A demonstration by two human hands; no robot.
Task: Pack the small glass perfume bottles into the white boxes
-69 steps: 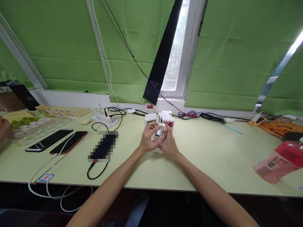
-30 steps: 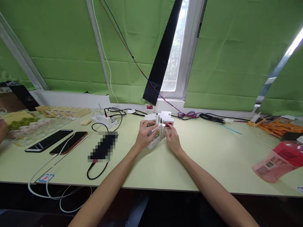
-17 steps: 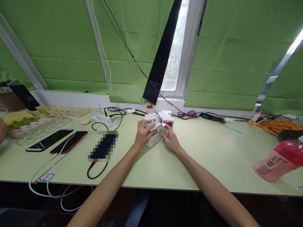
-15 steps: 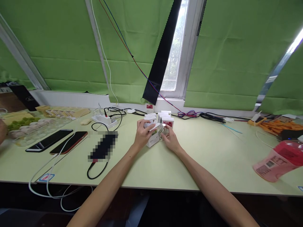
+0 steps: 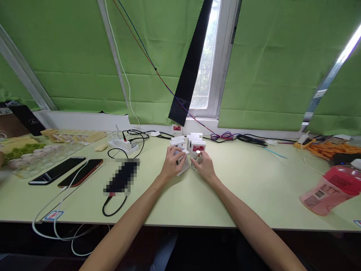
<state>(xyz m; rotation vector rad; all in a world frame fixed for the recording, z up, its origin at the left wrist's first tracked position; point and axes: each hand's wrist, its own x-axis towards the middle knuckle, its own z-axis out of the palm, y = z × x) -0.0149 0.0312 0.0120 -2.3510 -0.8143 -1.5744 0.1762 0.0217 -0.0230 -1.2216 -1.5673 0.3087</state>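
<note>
At the middle of the table, my left hand point(image 5: 171, 162) is closed round a small white box point(image 5: 184, 168); its fingers hide most of the box's top. Just to the right, my right hand point(image 5: 206, 165) has its thumb and fingers on a small clear glass bottle point(image 5: 194, 159) with a shiny round top. Bottle and box are close together, with a narrow gap between them. Right behind my hands stand several more white boxes point(image 5: 195, 137), one with a red picture point(image 5: 199, 148) on its front.
On the left lie two phones point(image 5: 58, 170), a pixelated dark device point(image 5: 124, 175) on a cable, a power strip point(image 5: 121, 145) and egg trays point(image 5: 36, 156). A pink bottle point(image 5: 329, 192) stands at the right. Cables point(image 5: 251, 139) run along the back edge.
My left fingers have moved in over the box's top, and the white flap that stuck out has largely gone from sight. My right hand stays at the glass bottle. The view has shifted slightly.
</note>
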